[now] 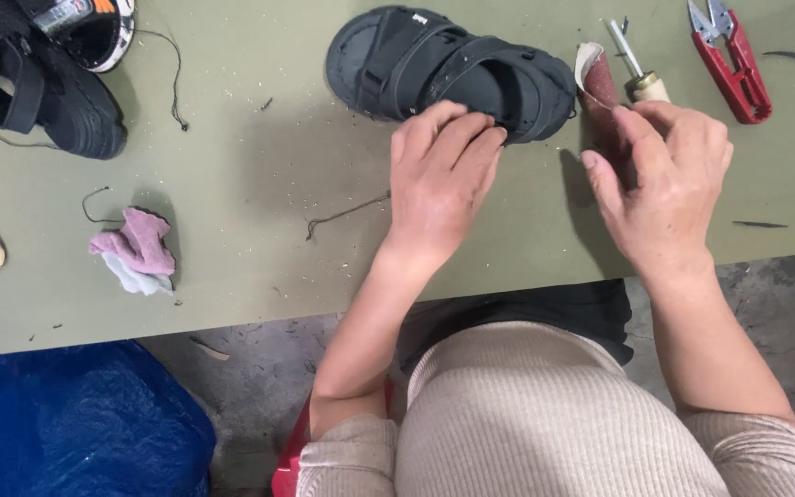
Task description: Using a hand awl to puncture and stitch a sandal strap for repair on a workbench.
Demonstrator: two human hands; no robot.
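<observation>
Left hand (442, 175) is pressed flat, fingers together, on the black strapped rubber sandal (453, 69) lying on the olive table (250, 184), while a reddish-brown sandpaper scrap (598, 85) is pinched in the right hand (664, 179); steady pressure is best kept

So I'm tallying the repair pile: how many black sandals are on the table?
2. One black sandal lies top centre, with the left hand on its near edge. The other is at the top left corner, partly cut off; more may lie out of frame.
</observation>
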